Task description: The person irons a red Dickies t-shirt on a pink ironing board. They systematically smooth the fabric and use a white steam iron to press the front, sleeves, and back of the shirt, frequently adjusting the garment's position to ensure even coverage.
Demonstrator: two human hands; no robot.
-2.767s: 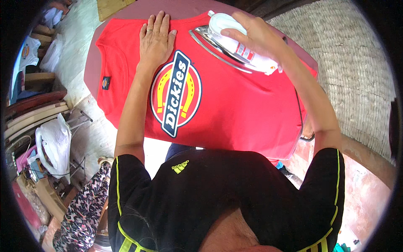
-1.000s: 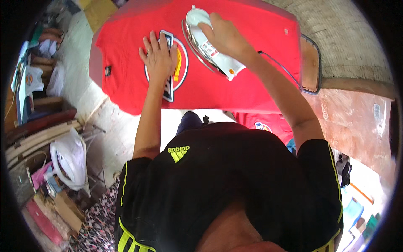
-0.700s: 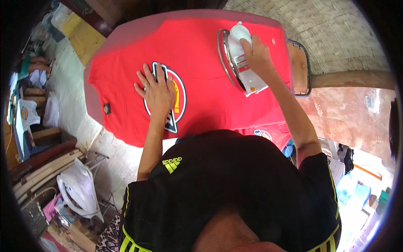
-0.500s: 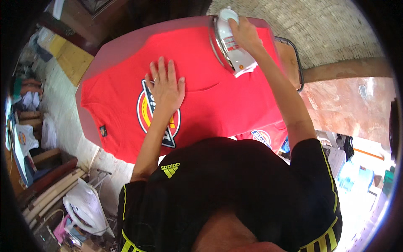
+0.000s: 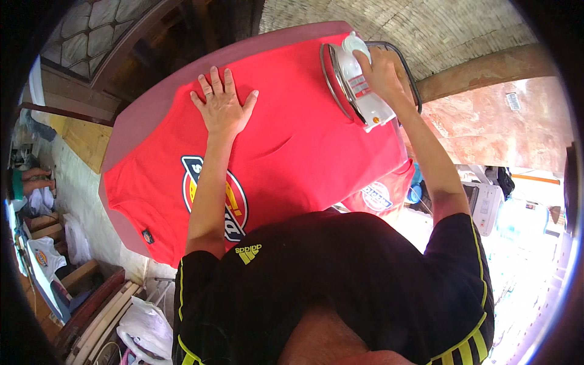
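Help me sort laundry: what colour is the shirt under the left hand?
Red; the shirt shows best in the head view.

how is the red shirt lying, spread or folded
Spread: the red shirt lies mostly flat across the maroon board, printed side up, left hand flat on it.

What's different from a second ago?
The left hand moved off the round emblem onto plain cloth of the red shirt, farther forward. The iron moved right, away from the emblem. Nothing was grabbed or let go: the right hand still grips the iron, and the left lies flat.
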